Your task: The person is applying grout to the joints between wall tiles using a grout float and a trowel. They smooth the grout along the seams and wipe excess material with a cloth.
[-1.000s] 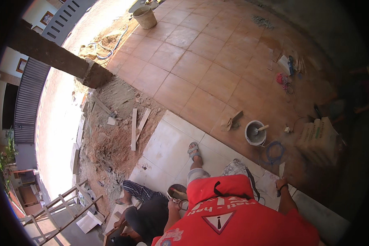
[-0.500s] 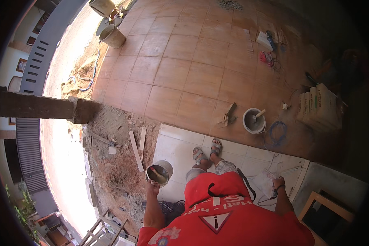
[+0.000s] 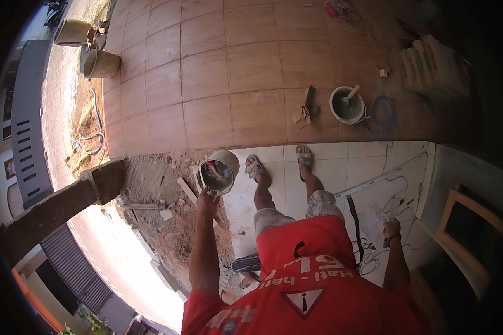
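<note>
My left hand (image 3: 208,200) is closed at the near rim of a grey bucket (image 3: 232,162), held tilted in front of my left foot. Inside the bucket lies a tool with a wooden-looking handle and a red part (image 3: 211,168), over grey contents. On the other side, my right hand (image 3: 393,228) is closed on a flat, pale, roughly rectangular plate (image 3: 373,219) low at my right side. Something dark shows by the fingers, but the grip is partly hidden and the plate's exact kind is unclear.
White tiles (image 3: 341,159) lie underfoot, with loose cables (image 3: 369,254) at right. Rubble and soil (image 3: 156,190) with wooden strips border them at left. Ahead, on brown tiles, stand a pale bucket (image 3: 347,106) and stacked sacks (image 3: 430,64). A concrete beam (image 3: 56,204) crosses at left.
My feet have moved farther apart, and the floor and pale bucket sit higher in view. The held bucket has swung forward with my left arm. Both hands keep their hold.
</note>
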`<state>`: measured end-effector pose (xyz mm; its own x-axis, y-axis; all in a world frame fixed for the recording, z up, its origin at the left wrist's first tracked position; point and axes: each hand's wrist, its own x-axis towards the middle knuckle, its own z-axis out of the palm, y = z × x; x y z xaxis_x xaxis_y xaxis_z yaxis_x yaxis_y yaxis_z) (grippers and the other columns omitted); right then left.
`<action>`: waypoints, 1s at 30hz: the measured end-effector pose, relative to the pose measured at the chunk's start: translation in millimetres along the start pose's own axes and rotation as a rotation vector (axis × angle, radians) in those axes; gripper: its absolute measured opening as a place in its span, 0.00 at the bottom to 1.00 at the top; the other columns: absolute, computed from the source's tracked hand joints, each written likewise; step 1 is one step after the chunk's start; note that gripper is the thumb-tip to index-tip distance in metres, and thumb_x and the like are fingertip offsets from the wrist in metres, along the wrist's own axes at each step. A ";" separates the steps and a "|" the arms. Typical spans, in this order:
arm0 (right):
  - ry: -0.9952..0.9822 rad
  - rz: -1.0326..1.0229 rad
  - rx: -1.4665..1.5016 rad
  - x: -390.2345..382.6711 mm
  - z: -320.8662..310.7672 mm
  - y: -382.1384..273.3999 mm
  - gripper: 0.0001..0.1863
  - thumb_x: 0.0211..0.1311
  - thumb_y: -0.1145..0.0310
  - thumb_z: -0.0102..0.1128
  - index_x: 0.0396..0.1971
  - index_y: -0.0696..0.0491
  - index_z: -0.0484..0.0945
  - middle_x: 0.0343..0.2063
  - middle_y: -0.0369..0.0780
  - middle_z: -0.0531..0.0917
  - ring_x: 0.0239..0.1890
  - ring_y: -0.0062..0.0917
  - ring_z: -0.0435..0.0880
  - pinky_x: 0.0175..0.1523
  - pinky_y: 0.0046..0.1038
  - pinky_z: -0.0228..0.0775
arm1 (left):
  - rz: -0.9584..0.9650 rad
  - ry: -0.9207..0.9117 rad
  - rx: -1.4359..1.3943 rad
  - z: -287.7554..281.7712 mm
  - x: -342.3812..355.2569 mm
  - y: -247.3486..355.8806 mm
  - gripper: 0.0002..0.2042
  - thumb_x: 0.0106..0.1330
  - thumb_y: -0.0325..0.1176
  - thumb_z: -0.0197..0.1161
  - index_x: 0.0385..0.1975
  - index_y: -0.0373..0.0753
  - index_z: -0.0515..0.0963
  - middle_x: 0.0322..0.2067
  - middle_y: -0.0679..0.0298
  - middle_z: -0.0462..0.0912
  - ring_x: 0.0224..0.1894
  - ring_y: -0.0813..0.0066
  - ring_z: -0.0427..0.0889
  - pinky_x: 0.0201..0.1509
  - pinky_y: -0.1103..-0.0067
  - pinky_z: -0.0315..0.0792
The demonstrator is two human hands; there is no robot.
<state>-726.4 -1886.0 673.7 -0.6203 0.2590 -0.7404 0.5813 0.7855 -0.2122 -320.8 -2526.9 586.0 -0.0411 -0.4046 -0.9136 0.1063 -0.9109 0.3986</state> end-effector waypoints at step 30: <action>-0.073 0.209 0.160 208.4 286.7 -12.0 0.10 0.57 0.71 0.62 0.36 0.56 0.73 0.23 0.35 0.76 0.19 0.19 0.75 0.17 0.22 0.66 | 0.075 -0.211 0.319 270.8 356.8 41.4 0.09 0.73 0.36 0.47 0.40 0.38 0.70 0.30 0.63 0.73 0.35 0.71 0.72 0.42 0.73 0.68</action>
<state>-711.7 -2002.6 339.1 -0.4416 0.3604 -0.8216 0.7723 0.6189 -0.1436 -600.1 -2730.8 298.4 -0.2520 -0.4485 -0.8575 -0.1959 -0.8441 0.4991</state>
